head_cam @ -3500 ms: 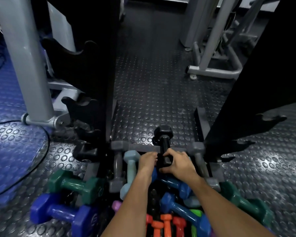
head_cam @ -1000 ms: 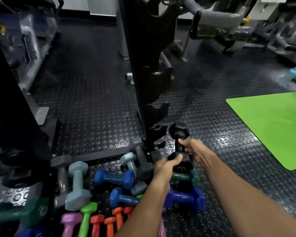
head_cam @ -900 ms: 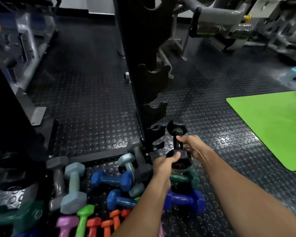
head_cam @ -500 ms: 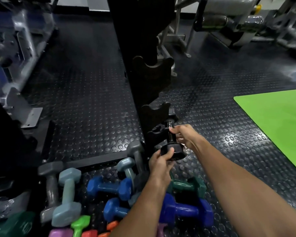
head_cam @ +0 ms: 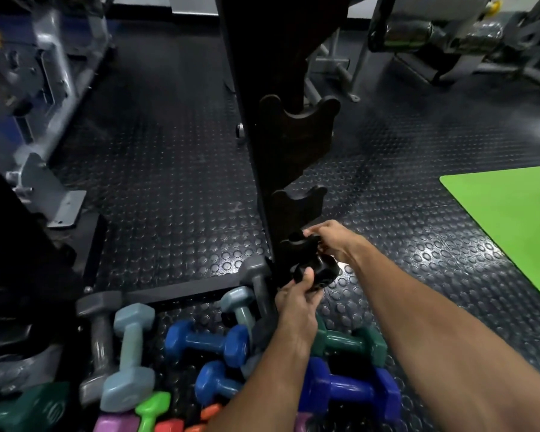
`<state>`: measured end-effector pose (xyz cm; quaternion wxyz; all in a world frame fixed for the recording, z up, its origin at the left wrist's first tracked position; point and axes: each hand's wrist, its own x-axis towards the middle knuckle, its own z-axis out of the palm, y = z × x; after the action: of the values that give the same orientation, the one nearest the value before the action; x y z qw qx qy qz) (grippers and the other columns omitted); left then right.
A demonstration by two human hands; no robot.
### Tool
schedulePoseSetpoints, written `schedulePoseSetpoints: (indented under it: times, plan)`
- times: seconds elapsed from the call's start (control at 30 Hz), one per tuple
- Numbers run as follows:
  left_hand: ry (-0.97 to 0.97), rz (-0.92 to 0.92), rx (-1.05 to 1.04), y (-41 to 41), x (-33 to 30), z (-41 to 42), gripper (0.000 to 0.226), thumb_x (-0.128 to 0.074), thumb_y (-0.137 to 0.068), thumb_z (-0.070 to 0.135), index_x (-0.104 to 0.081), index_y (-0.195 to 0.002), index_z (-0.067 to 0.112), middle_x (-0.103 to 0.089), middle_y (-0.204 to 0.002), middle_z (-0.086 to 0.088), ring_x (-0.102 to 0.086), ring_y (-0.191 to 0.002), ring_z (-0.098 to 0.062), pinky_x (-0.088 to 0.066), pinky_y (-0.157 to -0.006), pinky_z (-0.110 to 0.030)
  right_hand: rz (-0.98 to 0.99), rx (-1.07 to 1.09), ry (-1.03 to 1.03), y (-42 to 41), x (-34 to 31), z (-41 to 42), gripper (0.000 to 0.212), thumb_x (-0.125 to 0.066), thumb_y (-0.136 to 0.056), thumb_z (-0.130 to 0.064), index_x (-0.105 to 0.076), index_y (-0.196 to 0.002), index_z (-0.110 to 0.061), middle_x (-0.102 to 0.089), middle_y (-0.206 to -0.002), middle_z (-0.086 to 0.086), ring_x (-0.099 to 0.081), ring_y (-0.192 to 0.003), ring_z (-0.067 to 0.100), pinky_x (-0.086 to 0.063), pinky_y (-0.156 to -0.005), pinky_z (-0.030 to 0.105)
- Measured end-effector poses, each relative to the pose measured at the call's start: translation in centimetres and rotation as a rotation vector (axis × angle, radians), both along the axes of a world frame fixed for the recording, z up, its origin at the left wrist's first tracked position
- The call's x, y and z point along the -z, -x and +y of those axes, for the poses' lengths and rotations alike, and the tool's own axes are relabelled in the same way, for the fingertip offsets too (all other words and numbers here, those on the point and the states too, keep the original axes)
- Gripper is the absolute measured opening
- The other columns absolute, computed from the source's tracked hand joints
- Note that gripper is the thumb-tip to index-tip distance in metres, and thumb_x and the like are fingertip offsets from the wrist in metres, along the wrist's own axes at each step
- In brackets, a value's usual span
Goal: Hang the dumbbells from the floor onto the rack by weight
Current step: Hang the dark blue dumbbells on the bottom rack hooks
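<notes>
A black dumbbell (head_cam: pixel 320 271) is at the lowest cradle of the black upright rack (head_cam: pixel 281 145). My left hand (head_cam: pixel 298 302) grips its near head from below. My right hand (head_cam: pixel 332 240) holds its handle close to the cradle; the far head is hidden behind the rack arm. Two higher cradles (head_cam: pixel 298 120) on the rack hold nothing. On the floor lie several coloured dumbbells: a grey one (head_cam: pixel 99 347), a pale blue one (head_cam: pixel 131 353), a blue one (head_cam: pixel 208 341), a green one (head_cam: pixel 351 342) and a dark blue one (head_cam: pixel 349 391).
The rack's black base bar (head_cam: pixel 181 293) runs across the studded rubber floor. A bright green mat (head_cam: pixel 508 219) lies at the right. Grey gym machines (head_cam: pixel 44 88) stand at the left and back right. Small orange, pink and lime dumbbells (head_cam: pixel 152 410) sit at the bottom edge.
Both hands have lifted the black dumbbell off the pile, carried it right to the rack upright, and moved it into the lowest cradle. My view has moved closer.
</notes>
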<state>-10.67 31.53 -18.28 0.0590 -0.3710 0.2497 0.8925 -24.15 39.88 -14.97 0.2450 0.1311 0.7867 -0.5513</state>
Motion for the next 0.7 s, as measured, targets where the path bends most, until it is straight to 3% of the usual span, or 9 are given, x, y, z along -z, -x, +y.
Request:
schedulePoseSetpoints:
  times: [0.1,0.23,0.4,0.47,0.53,0.7]
  plan:
    - [-0.025,-0.039,-0.016,-0.1,-0.4,0.0,0.04,-0.069,-0.091,0.0,-0.06,-0.129,-0.012,-0.067,-0.128,-0.026,-0.064,-0.121,-0.038,-0.053,-0.087,-0.047,0.002,-0.016,-0.066,-0.2,-0.4,-0.2,0.039,-0.047,-0.098,0.009,-0.078,-0.087,-0.013,-0.075,-0.086,0.014,-0.068,-0.062,0.015,-0.055,-0.054,0.024]
    - [0.008,-0.084,-0.03,0.0,-0.4,0.1,0.04,-0.07,-0.09,-0.002,-0.059,-0.127,-0.012,-0.067,-0.126,-0.027,-0.063,-0.121,-0.04,-0.055,-0.086,-0.045,-0.003,0.004,-0.055,-0.7,-0.3,0.0,0.035,-0.047,-0.097,0.013,-0.077,-0.104,-0.003,-0.074,-0.084,0.014,-0.066,-0.052,0.01,-0.054,-0.049,0.022]
    - [0.058,-0.107,-0.02,-0.1,0.5,0.4,0.034,-0.07,-0.094,0.005,-0.061,-0.123,-0.01,-0.069,-0.114,-0.02,-0.066,-0.114,-0.033,-0.05,-0.107,-0.047,-0.02,-0.013,-0.006,-0.9,0.3,0.2,0.036,-0.046,-0.095,0.017,-0.075,-0.11,0.001,-0.075,-0.096,0.016,-0.073,-0.073,0.017,-0.062,-0.065,0.028]
    - [0.073,-0.145,-0.034,0.1,1.2,-0.3,0.033,-0.069,-0.095,0.006,-0.062,-0.124,-0.007,-0.069,-0.114,-0.018,-0.065,-0.112,-0.03,-0.05,-0.103,-0.042,-0.044,-0.049,-0.003,-1.5,0.4,0.1,0.029,-0.047,-0.094,0.02,-0.072,-0.097,0.005,-0.072,-0.085,0.014,-0.072,-0.071,0.016,-0.063,-0.07,0.029]
    - [0.09,-0.172,-0.019,0.3,1.3,-1.0,0.03,-0.067,-0.096,0.006,-0.063,-0.124,-0.004,-0.069,-0.108,-0.015,-0.064,-0.108,-0.026,-0.049,-0.094,-0.038,-0.049,-0.065,0.004,-2.2,0.4,0.0,0.032,-0.049,-0.093,0.023,-0.068,-0.08,0.0,-0.07,-0.073,0.009,-0.071,-0.057,0.009,-0.057,-0.054,0.019]
    - [0.147,-0.197,0.029,0.8,1.4,-1.3,0.016,-0.063,-0.1,0.007,-0.063,-0.114,0.001,-0.067,-0.093,-0.009,-0.062,-0.085,-0.017,-0.052,-0.089,-0.037,-0.043,-0.047,0.026,-2.3,0.3,0.1,0.035,-0.052,-0.09,0.023,-0.069,-0.075,-0.002,-0.073,-0.07,0.007,-0.073,-0.06,0.01,-0.056,-0.053,0.019]
